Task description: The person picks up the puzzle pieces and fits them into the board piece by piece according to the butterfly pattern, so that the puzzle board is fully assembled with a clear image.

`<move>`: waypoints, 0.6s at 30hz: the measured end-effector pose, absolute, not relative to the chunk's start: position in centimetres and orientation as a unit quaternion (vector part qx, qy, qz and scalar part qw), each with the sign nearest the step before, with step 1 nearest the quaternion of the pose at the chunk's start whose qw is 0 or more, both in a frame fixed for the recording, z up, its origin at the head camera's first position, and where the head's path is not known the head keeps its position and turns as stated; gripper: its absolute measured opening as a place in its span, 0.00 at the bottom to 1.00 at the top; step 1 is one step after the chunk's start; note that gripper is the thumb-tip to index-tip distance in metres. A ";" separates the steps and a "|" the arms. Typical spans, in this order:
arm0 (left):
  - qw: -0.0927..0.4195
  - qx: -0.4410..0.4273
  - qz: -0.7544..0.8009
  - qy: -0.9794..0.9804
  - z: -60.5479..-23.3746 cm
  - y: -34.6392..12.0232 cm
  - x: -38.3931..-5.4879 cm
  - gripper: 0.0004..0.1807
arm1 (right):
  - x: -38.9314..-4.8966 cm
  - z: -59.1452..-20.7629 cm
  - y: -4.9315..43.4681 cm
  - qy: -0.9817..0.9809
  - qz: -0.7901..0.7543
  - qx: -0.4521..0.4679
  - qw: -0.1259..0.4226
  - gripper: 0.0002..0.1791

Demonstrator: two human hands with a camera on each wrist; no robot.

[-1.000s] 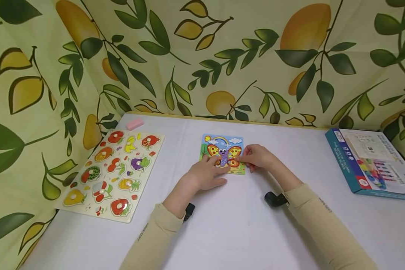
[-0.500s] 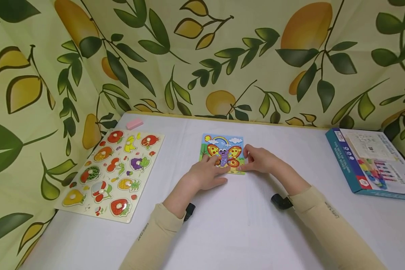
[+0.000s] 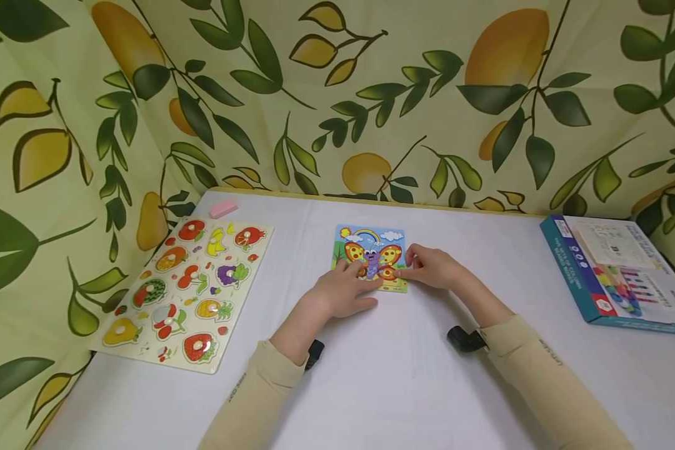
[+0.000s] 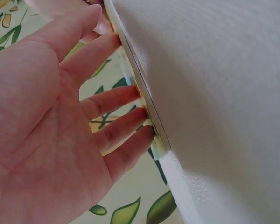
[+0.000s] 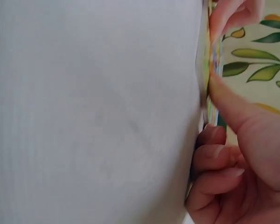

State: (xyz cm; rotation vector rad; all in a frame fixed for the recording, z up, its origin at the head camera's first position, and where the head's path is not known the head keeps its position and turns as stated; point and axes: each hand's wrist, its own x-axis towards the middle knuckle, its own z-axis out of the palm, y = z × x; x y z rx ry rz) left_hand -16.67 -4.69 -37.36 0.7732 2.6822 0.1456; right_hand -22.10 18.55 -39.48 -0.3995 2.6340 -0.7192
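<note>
A small square jigsaw puzzle (image 3: 373,236) with a purple butterfly, a rainbow and a sun lies flat on the table. My left hand (image 3: 344,292) rests over its lower left part; the outstretched fingertips touch the surface, as the left wrist view shows from the side. At the right edge is my right hand (image 3: 434,265), its straight thumb (image 5: 231,100) pressing on the butterfly's lower right wing. The other fingers (image 5: 210,161) of that hand are curled beside the puzzle near the tabletop. My left hand covers the puzzle's lower left corner in the head view.
A fruit knob puzzle board (image 3: 201,320) lies at the left, with a pink block (image 3: 223,208) behind it. The blue-edged game box (image 3: 624,269) sits at the far right. A patterned curtain (image 3: 394,94) rises along the white table's (image 3: 394,375) back and left sides.
My right hand has shifted from fingertips at the puzzle's right edge to its thumb on the surface, moving from the lower corner up to the wing. My left hand stays put.
</note>
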 end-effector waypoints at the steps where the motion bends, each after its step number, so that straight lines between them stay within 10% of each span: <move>1: 0.171 0.273 0.051 0.945 -37.4 -4.7 -16.7 0.26 | -22.1 -39.5 18.5 0.936 -0.258 -0.139 0.192 0.21; 18: 0.166 0.281 0.046 0.944 -37.6 -4.6 -16.8 0.26 | -21.4 -39.3 18.7 0.927 -0.280 -0.127 0.215 0.23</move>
